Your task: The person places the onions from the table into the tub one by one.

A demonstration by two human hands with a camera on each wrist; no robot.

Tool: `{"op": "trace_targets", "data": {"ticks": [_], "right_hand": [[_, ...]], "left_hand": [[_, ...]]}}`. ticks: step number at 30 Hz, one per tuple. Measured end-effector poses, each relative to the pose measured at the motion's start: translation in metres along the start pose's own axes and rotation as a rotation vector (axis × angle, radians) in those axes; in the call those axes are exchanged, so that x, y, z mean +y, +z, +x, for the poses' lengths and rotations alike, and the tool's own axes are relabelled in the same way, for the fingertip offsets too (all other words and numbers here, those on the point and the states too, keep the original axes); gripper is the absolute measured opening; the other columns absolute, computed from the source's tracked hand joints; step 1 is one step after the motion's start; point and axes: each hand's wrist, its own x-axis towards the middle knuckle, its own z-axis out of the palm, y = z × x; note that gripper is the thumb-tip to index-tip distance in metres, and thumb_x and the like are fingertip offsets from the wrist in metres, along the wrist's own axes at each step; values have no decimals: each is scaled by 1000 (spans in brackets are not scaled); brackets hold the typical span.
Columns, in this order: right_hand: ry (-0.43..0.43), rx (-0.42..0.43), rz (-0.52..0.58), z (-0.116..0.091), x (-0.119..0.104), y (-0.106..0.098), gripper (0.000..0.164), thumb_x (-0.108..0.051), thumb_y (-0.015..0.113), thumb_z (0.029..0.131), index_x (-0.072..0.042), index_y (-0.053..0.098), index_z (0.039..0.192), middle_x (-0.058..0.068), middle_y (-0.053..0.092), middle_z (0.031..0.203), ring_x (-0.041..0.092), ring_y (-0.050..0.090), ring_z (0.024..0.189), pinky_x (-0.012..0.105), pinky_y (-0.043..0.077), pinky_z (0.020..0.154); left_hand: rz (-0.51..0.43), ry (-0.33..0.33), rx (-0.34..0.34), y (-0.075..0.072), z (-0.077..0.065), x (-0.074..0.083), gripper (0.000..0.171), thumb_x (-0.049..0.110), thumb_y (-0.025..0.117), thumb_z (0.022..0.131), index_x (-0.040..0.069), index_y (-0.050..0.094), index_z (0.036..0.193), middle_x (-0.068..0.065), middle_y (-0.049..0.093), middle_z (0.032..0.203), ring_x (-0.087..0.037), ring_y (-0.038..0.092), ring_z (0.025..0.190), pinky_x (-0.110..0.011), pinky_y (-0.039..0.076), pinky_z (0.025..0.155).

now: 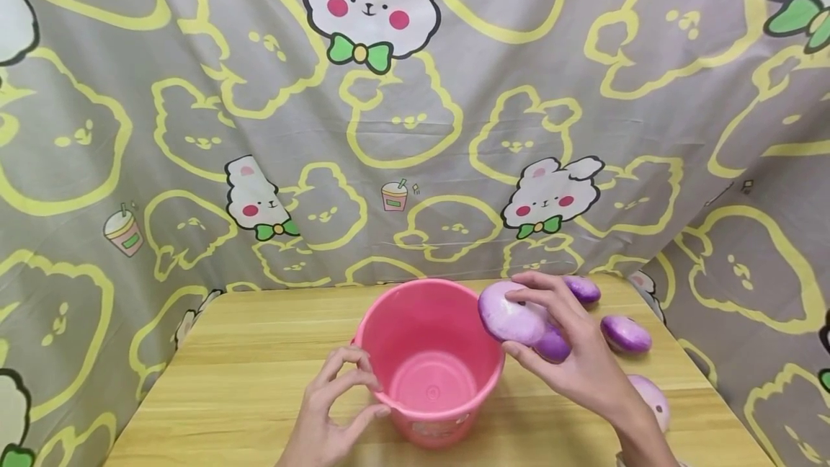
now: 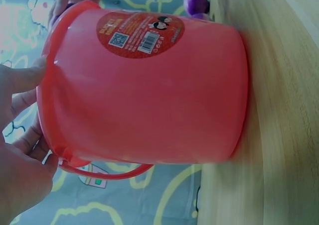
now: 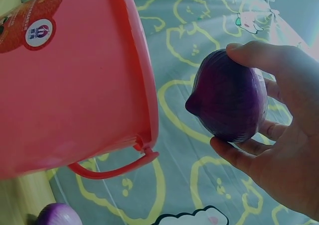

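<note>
A pink plastic bucket (image 1: 431,420) stands upright on the wooden table, its inside bare in the head view. My left hand (image 1: 331,402) holds its near-left rim, fingers and thumb curled at the edge. Just right of the opposite rim, my right hand (image 1: 577,352) grips a purple onion (image 1: 506,312) between thumb and fingers. In the right wrist view the onion (image 3: 227,98) shows a pointed tip facing the bucket wall (image 3: 89,75), with a gap between them. The bucket's handle (image 2: 114,175) hangs down its side.
More purple onions lie on the table to the right: one onion (image 1: 552,343) behind the held one, another (image 1: 582,290) at the back, a third (image 1: 625,334) further right, and a pale one (image 1: 650,401) beside my right wrist. A patterned curtain (image 1: 415,128) surrounds the wooden table (image 1: 259,352).
</note>
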Motion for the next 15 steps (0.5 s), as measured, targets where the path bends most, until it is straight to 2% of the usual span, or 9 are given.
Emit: {"op": "trace_targets", "data": {"ticks": [9, 15], "right_hand": [[-7, -14, -25, 1, -1, 5, 67, -5, 92, 72, -14, 65, 132, 10, 53, 143, 28, 48, 133, 20, 44, 106], [0, -13, -34, -1, -1, 6, 67, -6, 92, 72, -15, 64, 132, 9, 53, 144, 27, 48, 133, 20, 43, 106]], "left_hand": [[-78, -37, -23, -1, -6, -2, 28, -2, 84, 75, 9, 72, 97, -9, 57, 109, -25, 52, 105, -28, 37, 111], [-99, -58, -35, 0, -3, 1, 32, -9, 82, 73, 9, 74, 99, -9, 55, 108, -27, 50, 106, -30, 34, 114]]}}
